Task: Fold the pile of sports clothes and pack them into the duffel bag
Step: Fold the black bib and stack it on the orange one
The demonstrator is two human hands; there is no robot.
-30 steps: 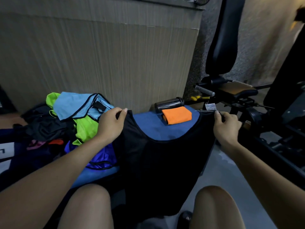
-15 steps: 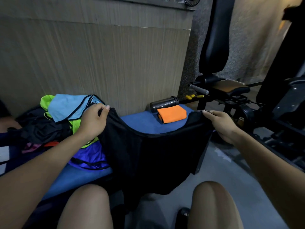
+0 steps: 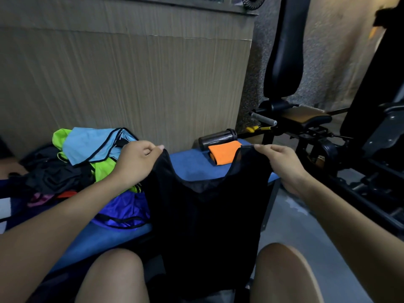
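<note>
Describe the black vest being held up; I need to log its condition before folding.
The black vest is a sleeveless mesh-looking top with a scooped neckline. It hangs upright and spread flat, the left hand and the right hand each pinching a shoulder strap. Its body drapes down in front of the blue bench, between the person's knees. No damage visible.

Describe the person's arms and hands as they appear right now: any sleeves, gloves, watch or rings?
Both forearms are bare right down to the frame edge, with no sleeves in view. The left hand and right hand wear no gloves; no watch, bracelet or ring shows. Fingernails are short and unpainted.
</note>
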